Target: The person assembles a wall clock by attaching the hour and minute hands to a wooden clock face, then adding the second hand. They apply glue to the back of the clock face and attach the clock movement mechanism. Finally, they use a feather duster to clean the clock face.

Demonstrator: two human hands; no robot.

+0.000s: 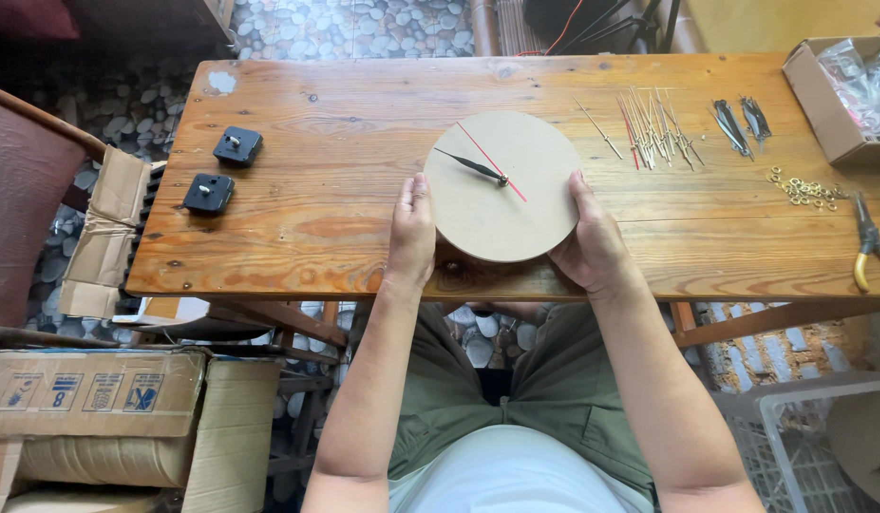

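Note:
A round plain board clock face (516, 161) with black hands and a thin red second hand lies over the wooden table (345, 104). My left hand (411, 233) grips its left lower edge. My right hand (590, 239) grips its right lower edge. Both hands hold the disc near the table's front edge.
Two black clock movements (237, 145) (208, 193) lie at the left. Rows of loose clock hands (653, 128) and dark hands (742, 122) lie at the right, with small brass rings (805, 190), yellow-handled pliers (869, 242) and a cardboard box (839, 90). Cardboard boxes (93, 394) stand on the floor, left.

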